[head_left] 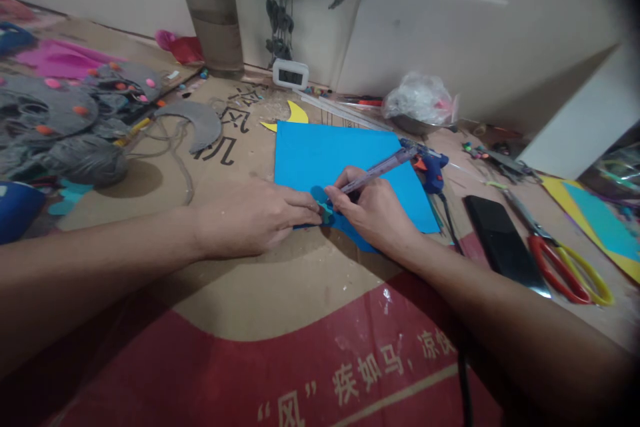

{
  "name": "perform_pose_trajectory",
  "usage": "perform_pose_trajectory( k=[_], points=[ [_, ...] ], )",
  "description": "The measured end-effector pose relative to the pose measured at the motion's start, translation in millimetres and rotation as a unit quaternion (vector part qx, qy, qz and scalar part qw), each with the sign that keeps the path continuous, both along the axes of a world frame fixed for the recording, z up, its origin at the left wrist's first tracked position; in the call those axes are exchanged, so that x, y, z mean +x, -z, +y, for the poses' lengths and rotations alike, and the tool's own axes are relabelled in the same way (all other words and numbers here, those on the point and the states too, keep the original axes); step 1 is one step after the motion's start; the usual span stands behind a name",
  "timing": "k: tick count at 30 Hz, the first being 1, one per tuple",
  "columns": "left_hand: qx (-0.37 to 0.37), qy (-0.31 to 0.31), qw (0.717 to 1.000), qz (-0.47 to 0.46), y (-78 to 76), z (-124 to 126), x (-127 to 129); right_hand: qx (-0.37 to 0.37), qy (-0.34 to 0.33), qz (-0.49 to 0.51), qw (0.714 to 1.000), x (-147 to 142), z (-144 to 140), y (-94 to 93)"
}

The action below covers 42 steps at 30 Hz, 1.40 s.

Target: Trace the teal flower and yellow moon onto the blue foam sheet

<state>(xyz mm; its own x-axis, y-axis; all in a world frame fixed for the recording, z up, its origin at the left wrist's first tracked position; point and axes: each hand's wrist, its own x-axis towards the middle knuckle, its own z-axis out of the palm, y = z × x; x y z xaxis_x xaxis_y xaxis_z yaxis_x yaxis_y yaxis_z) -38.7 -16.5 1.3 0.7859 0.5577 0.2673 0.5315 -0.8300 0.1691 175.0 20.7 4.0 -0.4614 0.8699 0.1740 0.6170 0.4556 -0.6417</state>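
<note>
A bright blue foam sheet [345,167] lies flat on the cardboard-covered surface [280,287]. My right hand [373,210] grips a translucent pen [380,169], its tip down at the sheet's near left corner. My left hand [253,217] rests beside it, fingertips pinning a small teal piece [326,213] against the sheet. The two hands almost touch at that piece. What the pen tip marks is hidden by my fingers.
A blue glue gun [430,167] lies at the sheet's right edge, its cord running toward me. Further right lie a black phone [500,243], red-and-yellow scissors [560,260] and yellow and blue sheets [600,220]. Grey felt pieces [75,127] pile at left. A vase [213,10] stands behind.
</note>
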Motion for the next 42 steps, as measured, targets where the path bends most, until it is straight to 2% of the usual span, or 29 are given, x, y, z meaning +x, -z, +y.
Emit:
perform_pose_trajectory(
  k=[18,25,30,42],
  points=[
    [0.001,0.005,1.0,-0.002,0.3,1,1,0.005,-0.005,0.003,1.0,3,-2,-2.5],
    [-0.003,0.0,1.0,-0.004,0.2,0,0,-0.014,0.012,0.053,0.998,5,1,-9.8],
    [-0.008,-0.006,1.0,0.005,0.4,0,-1,0.0,-0.013,0.029,0.999,3,0,-15.0],
    [-0.007,-0.02,1.0,0.022,0.2,-2,-2,0.004,-0.033,0.009,0.999,-2,0,-2.1]
  ],
)
